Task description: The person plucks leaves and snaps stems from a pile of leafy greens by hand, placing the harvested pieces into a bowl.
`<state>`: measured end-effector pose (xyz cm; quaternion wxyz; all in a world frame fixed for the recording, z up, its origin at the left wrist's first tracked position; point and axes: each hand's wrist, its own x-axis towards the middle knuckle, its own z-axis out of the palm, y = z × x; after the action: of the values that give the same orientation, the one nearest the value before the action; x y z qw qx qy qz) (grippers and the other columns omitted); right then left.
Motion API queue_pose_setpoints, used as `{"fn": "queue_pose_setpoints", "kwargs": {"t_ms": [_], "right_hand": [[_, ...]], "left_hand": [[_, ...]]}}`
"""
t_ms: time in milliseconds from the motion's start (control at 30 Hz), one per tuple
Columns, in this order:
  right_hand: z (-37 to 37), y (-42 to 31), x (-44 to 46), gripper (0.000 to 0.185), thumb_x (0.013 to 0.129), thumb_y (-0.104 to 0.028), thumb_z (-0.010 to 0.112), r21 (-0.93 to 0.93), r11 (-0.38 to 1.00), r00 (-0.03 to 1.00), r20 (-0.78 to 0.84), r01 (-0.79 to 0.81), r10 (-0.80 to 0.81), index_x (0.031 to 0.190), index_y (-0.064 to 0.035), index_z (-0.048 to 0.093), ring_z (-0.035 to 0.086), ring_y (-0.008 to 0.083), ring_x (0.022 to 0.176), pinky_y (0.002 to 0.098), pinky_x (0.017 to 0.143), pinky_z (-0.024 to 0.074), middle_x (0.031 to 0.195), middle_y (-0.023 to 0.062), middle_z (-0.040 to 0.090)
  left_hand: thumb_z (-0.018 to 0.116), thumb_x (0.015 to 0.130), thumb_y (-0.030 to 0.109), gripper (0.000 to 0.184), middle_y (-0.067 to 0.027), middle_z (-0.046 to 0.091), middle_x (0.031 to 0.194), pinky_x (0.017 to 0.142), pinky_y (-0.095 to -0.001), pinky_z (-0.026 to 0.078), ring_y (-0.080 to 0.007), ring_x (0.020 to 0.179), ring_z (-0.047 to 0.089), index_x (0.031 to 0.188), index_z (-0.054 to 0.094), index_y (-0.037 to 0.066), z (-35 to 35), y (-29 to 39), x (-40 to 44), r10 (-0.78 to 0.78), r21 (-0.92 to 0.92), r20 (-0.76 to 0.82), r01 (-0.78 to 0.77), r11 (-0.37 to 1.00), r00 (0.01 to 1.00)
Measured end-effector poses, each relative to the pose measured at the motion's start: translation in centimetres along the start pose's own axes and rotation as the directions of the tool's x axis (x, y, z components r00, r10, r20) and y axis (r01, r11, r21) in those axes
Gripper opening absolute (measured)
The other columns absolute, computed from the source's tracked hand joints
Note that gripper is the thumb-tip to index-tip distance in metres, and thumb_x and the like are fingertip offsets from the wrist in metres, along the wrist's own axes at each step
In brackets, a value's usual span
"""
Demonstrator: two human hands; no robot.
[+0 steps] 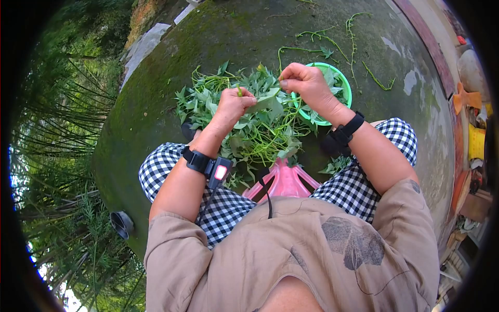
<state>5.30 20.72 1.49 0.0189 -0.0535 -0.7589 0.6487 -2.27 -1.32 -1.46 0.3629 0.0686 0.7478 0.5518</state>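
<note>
My left hand (234, 107) is closed in a pinch on a green leafy stem (239, 92), whose short end pokes up by the thumb. A broad leaf (266, 100) spreads between my two hands. Fingertips together, my right hand (307, 87) pinches a thin green stalk beside the basket. Below both hands lies a heap of leafy green stems (265, 135) on the ground. A light green plastic basket (349, 93) holds more leaves and is partly hidden behind my right hand and wrist.
Stripped stem pieces (352, 49) lie scattered on the mossy concrete floor (156, 93). A pink plastic stool (283, 182) shows between my knees. A dark round pot (121, 224) is at the left edge near bushes. Assorted household items, including a yellow container (476, 142), line the right side.
</note>
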Motion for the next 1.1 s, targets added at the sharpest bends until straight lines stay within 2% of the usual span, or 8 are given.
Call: {"fn": "queue_pose_setpoints", "kwargs": {"t_ms": [233, 367, 433, 533, 800, 933, 1033, 1100], "right_hand": [[-6.2, 1.3, 0.0, 0.009, 0.079, -0.008, 0.069, -0.12, 0.99, 0.98, -0.191, -0.071, 0.047, 0.084, -0.001, 0.065, 0.055, 0.0075, 0.062, 0.0243, 0.059, 0.0466, 0.07, 0.0022, 0.063], [-6.8, 1.5, -0.5, 0.033, 0.075, -0.017, 0.074, -0.793, 0.477, 0.92, -0.378, -0.379, 0.102, 0.105, -0.0087, 0.062, 0.068, 0.0254, 0.084, 0.0374, 0.071, 0.0518, 0.091, 0.0104, 0.07], [-5.0, 2.2, -0.2, 0.037, 0.074, -0.022, 0.074, -0.792, 0.497, 0.935, -0.314, -0.354, 0.166, 0.108, -0.0107, 0.062, 0.067, 0.0315, 0.089, 0.0414, 0.073, 0.0515, 0.094, 0.0128, 0.07], [0.3, 2.0, -0.2, 0.029, 0.077, -0.035, 0.069, -0.461, 0.881, 0.992, 0.017, -0.106, 0.128, 0.082, -0.0065, 0.071, 0.067, 0.0306, 0.077, 0.041, 0.07, 0.051, 0.08, 0.0142, 0.07], [5.3, -0.8, 0.1, 0.023, 0.078, -0.018, 0.071, 0.099, 0.84, 0.825, 0.283, -0.533, 0.49, 0.071, 0.002, 0.065, 0.056, 0.0152, 0.044, 0.0277, 0.038, 0.0443, 0.059, 0.0075, 0.058], [3.1, 0.2, 0.4, 0.016, 0.076, -0.01, 0.067, -0.087, 0.862, 0.811, 0.305, -0.499, 0.5, 0.067, 0.0029, 0.062, 0.056, 0.0148, 0.044, 0.0286, 0.038, 0.044, 0.059, 0.0078, 0.059], [-0.7, 1.6, 0.5, 0.017, 0.074, -0.013, 0.069, -0.27, 0.821, 0.788, 0.248, -0.502, 0.563, 0.07, 0.0032, 0.065, 0.06, 0.02, 0.05, 0.033, 0.047, 0.0499, 0.062, 0.0105, 0.063], [-3.0, 2.4, 0.6, 0.022, 0.073, -0.019, 0.072, -0.699, 0.558, 0.829, -0.09, -0.447, 0.552, 0.077, 0.0024, 0.069, 0.067, 0.0282, 0.065, 0.0392, 0.062, 0.0543, 0.073, 0.0147, 0.068]], "left_hand": [[0.065, 0.082, 0.006, 0.006, -0.0035, 0.058, 0.063, 0.038, -0.0244, 0.03, -0.0118, 0.044, 0.049, 0.08, 0.063, 0.001, -2.8, -0.7, 0.2, -0.205, -0.283, -0.197, 0.144, 0.948, 0.959], [0.062, 0.09, 0.013, 0.011, -0.0082, 0.066, 0.08, 0.044, -0.0239, 0.034, -0.0196, 0.068, 0.068, 0.094, 0.062, 0.003, -3.4, -0.8, -0.1, -0.246, -0.563, -0.049, 0.177, 0.807, 0.968], [0.06, 0.092, 0.015, 0.013, -0.0122, 0.069, 0.093, 0.044, -0.0227, 0.038, -0.0221, 0.087, 0.07, 0.096, 0.062, 0.003, -3.0, -1.2, 0.3, -0.248, -0.618, 0.025, 0.21, 0.758, 0.968], [0.06, 0.093, 0.016, 0.012, -0.0133, 0.069, 0.099, 0.045, -0.0228, 0.038, -0.0197, 0.086, 0.069, 0.097, 0.063, 0.005, -1.2, -0.3, 0.3, -0.208, -0.671, 0.077, 0.205, 0.712, 0.975], [0.059, 0.093, 0.014, 0.017, -0.0158, 0.068, 0.101, 0.047, -0.0243, 0.038, -0.0221, 0.086, 0.067, 0.105, 0.057, 0.002, 0.9, 1.8, 0.4, -0.116, -0.708, 0.109, 0.159, 0.688, 0.987], [0.059, 0.093, 0.015, 0.014, -0.0161, 0.07, 0.104, 0.044, -0.0232, 0.038, -0.0281, 0.099, 0.069, 0.099, 0.061, 0.003, -1.7, 1.6, 1.2, -0.12, -0.676, 0.01, 0.095, 0.731, 0.993], [0.063, 0.086, 0.002, 0.038, -0.0235, 0.062, 0.119, 0.044, -0.0258, 0.043, -0.0284, 0.094, 0.069, 0.124, 0.058, 0.004, -5.1, 1.9, 1.6, -0.026, -0.56, -0.197, -0.091, 0.824, 0.98], [0.065, 0.081, -0.001, 0.062, -0.0252, 0.059, 0.121, 0.055, -0.0282, 0.051, -0.0248, 0.09, 0.069, 0.14, 0.048, 0.01, -7.0, 2.4, 1.9, 0.15, 0.096, -0.531, -0.117, 0.989, 0.834]]}}
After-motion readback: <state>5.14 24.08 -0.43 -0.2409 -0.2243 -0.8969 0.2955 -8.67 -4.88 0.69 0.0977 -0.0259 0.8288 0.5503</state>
